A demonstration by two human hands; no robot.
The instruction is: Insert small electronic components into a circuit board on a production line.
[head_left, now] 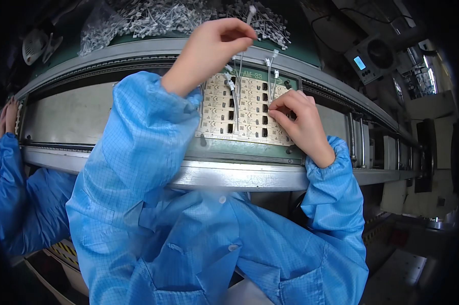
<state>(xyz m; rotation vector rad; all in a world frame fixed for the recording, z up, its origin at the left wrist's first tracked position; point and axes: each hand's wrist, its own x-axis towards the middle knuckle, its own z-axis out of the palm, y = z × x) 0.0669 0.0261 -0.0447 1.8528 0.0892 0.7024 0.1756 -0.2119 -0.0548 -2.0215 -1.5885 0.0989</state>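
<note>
My left hand (216, 48) is raised over the far edge of the circuit board panel (221, 118), its thumb and fingers closed around a thin white cable. The cable's white connector (252, 10) sticks up past the fingertips. Low over the panel's right side, my right hand (300, 119) pinches at the boards; whatever lies between its fingertips is hidden. White cables with connectors (275, 73) stand up just beyond those fingertips. Another upright cable (235, 101) rises from the middle of the panel. The panel rests on a green carrier plate (224, 150).
A large heap of white cables (153, 20) lies on the green surface behind the metal conveyor rail (229, 175). At the far left, a co-worker's hand (8, 117) rests by the line. A dark device with a lit screen (359, 62) stands at the back right.
</note>
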